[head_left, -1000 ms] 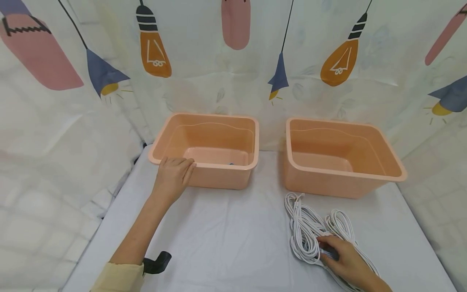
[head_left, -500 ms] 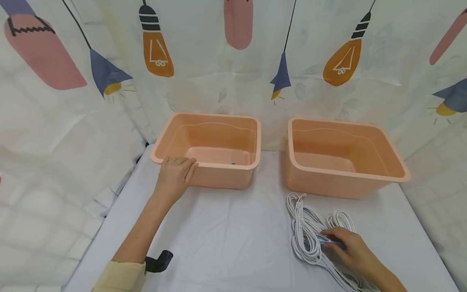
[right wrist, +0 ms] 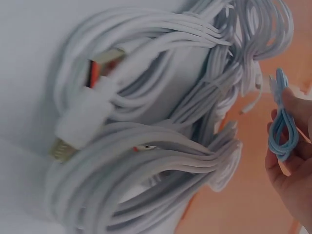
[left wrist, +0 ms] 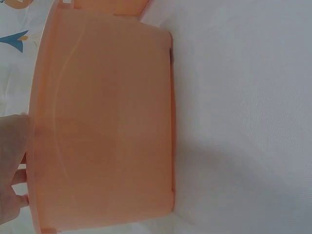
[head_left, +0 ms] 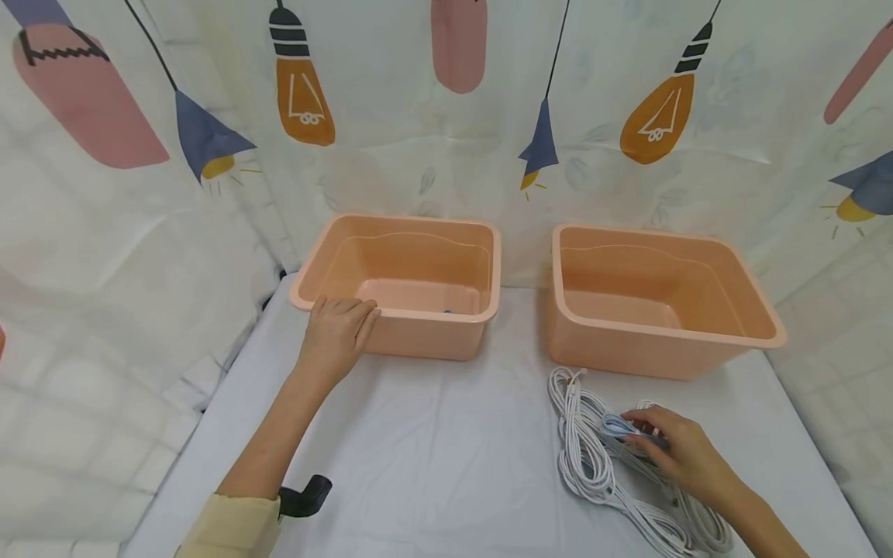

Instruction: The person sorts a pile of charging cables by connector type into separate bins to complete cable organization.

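Note:
My right hand pinches a small light blue coiled cable between thumb and fingers. In the head view it is above a heap of white coiled cables on the right side of the table. Those cables fill much of the right wrist view, with a white USB plug among them. At the left, my left hand grips the near rim of a peach plastic bin. From the left wrist, its fingers show hooked over that rim beside the bin's plain outer wall.
A second peach bin stands at the back right, just behind the cables. Inside the left bin, a tiny blue spot shows over the near rim. A patterned curtain hangs behind. The table has a white cover.
My right hand has drawn the light blue cable up and slightly right, away from among the white coils, which have shifted a little. The left hand stays on the bin's rim.

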